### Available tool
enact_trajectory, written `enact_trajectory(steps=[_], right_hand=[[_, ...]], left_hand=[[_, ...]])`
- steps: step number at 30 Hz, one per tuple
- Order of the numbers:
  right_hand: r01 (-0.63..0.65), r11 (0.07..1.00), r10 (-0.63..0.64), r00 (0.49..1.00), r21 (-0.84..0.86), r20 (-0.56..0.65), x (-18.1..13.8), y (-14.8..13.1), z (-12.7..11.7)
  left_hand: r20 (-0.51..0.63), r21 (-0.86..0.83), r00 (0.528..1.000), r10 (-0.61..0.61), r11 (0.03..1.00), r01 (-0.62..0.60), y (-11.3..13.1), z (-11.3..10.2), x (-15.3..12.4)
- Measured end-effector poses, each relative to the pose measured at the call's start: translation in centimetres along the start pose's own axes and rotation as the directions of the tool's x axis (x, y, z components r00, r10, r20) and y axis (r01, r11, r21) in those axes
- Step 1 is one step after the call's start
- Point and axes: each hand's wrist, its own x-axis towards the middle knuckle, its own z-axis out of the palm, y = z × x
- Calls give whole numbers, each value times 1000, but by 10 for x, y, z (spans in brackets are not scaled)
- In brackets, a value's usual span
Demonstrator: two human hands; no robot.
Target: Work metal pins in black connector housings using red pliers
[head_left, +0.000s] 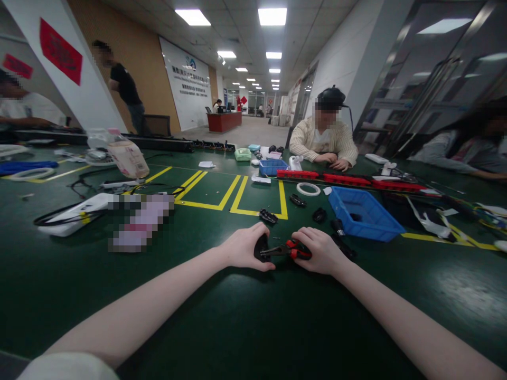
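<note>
My right hand [321, 250] is closed round the red and black handles of a pair of needle-nose pliers [282, 250]. The pliers' jaws point left and reach a small black part [260, 248], which sits in the curve of my left hand [244, 247] between thumb and fingers. Whether the jaws grip the part cannot be made out. Just beyond my hands lies a black ribbed piece [268, 216], and a similar black piece [298, 200] is a little farther off. A black round piece [319, 215] rests to the right of these.
A blue bin [364, 214] stands right of my hands, with a white ring [308, 189] beside it. Red strips [343, 180] run across the table behind. Left are a white device with a cable [79, 214] and a bottle [127, 157]. A person [322, 129] sits opposite.
</note>
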Motion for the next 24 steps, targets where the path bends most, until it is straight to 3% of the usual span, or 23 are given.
enact_trajectory(steps=[24], right_hand=[[-9,1000,9,1000,-8,-23,0,0,1]], left_hand=[[1,-65,1000,-15,998,15,1,-1,0]])
